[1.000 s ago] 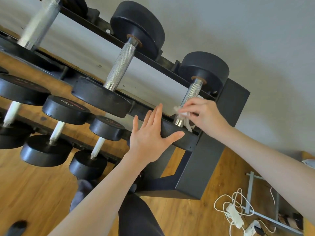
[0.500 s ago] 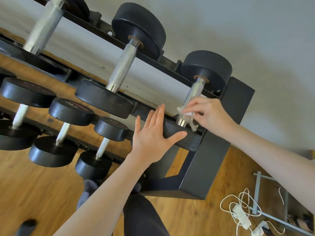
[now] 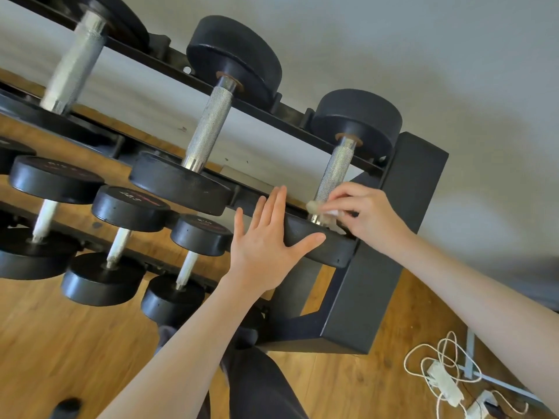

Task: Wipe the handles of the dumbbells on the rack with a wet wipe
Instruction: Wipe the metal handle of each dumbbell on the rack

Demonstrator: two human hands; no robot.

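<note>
We find the left hand (image 3: pixel 266 243) flat, fingers straight, bracing the near weight (image 3: pixel 320 244) of the rightmost top-rack dumbbell, presumably to stop rolling, while the right hand (image 3: pixel 367 217) pinches the wet wipe (image 3: pixel 322 211) round the near end of its handle (image 3: pixel 334 170).

Black rack (image 3: pixel 414 189) carries dumbbells (image 3: pixel 211 116) across both tiers, standing on the wooden floor (image 3: pixel 60 343); white cable (image 3: pixel 438 367) coils beside its right end.
</note>
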